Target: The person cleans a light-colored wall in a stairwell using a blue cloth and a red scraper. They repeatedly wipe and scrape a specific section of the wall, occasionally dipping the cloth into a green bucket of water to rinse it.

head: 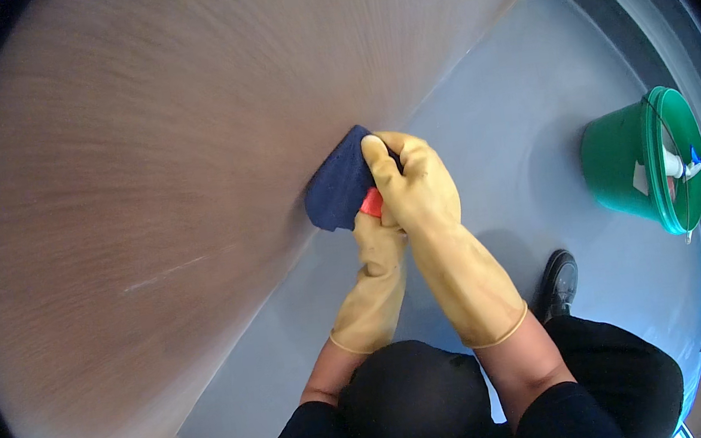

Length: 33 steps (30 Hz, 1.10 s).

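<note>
Both my hands wear long yellow rubber gloves and meet at a dark blue cloth (339, 184) in front of the wood-look panel (157, 176). My right hand (417, 176) pinches the cloth's upper right edge between thumb and fingers. Lower and to the left, my left hand (380, 235) is closed around a small red object (372, 203), of which only a part shows; its kind cannot be told. The cloth hangs partly over the red object and lies close to the foot of the panel.
A green plastic bucket (616, 156) stands to the right on the grey floor (556, 85), with a white and blue spray bottle (675, 165) in it. My black shoe (561, 279) is below the bucket's left side. A curved grey edge (631, 5) runs along the far right.
</note>
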### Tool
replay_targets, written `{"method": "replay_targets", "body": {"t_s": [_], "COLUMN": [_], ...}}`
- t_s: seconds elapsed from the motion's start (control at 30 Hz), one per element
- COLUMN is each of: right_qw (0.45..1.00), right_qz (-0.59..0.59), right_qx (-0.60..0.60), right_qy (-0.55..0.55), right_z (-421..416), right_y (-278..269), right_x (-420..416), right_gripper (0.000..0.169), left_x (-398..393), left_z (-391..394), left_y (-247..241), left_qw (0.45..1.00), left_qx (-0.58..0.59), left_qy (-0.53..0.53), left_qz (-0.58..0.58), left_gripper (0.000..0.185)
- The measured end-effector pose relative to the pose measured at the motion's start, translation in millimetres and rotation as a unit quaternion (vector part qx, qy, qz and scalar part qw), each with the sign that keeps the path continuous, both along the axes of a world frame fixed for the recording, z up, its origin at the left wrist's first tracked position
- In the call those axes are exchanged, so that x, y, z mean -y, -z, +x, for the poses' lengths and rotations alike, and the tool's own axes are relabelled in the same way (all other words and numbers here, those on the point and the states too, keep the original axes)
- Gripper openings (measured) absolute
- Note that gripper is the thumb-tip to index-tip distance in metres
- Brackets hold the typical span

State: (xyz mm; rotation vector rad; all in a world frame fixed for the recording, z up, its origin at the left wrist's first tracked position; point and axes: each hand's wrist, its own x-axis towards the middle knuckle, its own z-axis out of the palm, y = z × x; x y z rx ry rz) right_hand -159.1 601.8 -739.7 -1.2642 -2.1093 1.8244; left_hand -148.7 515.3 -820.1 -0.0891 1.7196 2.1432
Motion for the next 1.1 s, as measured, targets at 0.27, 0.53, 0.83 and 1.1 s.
{"method": "replay_targets", "body": {"t_s": [0.27,0.53,0.83,1.1], "right_qw": [1.000,1.000,0.998,0.999], "right_qz": [0.024,-0.019,-0.061,-0.028], "right_qx": [-0.020,0.006,0.007,0.009], "right_qy": [-0.005,-0.015,-0.008,-0.017], "right_z": [2,1,4,3], "right_y": [13,-6,-19,-3], "right_x": [-2,-8,-8,-3], "right_gripper": [0.040,0.039,0.038,0.039], "left_x": [-1,-3,2,0], "left_z": [1,0,5,7], "left_y": [4,16,17,16], "left_qw": [0.999,1.000,0.998,0.999], "left_qx": [-0.031,-0.017,-0.062,-0.023], "left_qy": [0.012,0.017,0.033,-0.003], "left_qz": [-0.036,0.018,-0.003,0.034], "left_gripper": [0.009,0.017,0.008,0.012]}}
